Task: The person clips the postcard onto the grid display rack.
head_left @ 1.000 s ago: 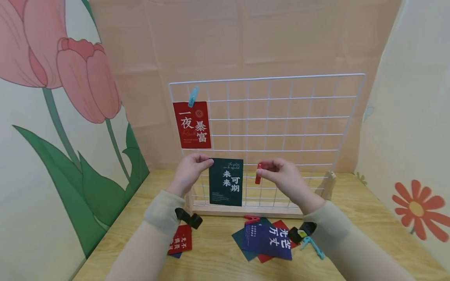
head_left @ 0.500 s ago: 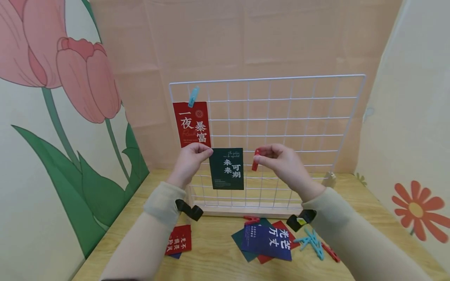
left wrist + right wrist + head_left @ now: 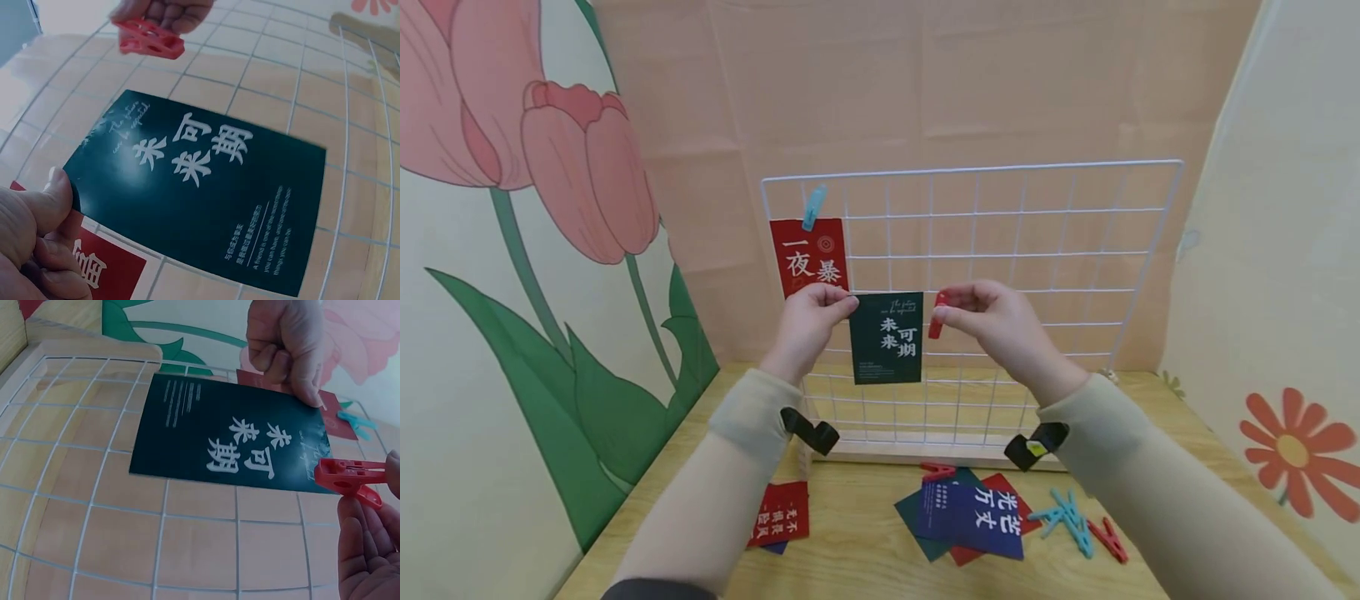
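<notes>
I've got both hands up in front of the white wire grid [image 3: 973,169], each pinching something. Left hand [image 3: 805,329] has the dark green card [image 3: 887,367] by its upper left corner only, thumb on the near face, so most of the printing and the top edge stay uncovered; my guess is that's to keep it upright and leave the rest free. Card hangs roughly straight, lettering facing the head camera, lapping over the bottom of the hung red card [image 3: 808,250] as seen from the head; can't tell if green touches wire. Right hand [image 3: 1000,329] pinches a red clip [image 3: 936,321] between thumb and fingers, just beside the card's upper right edge, apart from it in the left wrist view; can't tell whether it's squeezed open. Hung red card sits top left because a blue clip [image 3: 813,208] grips its upper edge. Grid stands on a wooden base [image 3: 925,452], likely what keeps it up. Down on the surface [image 3: 842,558]: fanned cards topped by a purple one [image 3: 955,525], turquoise clips [image 3: 1075,525] heaped right of them, presumably handy for the right side, plus another red clip [image 3: 1108,542].
</notes>
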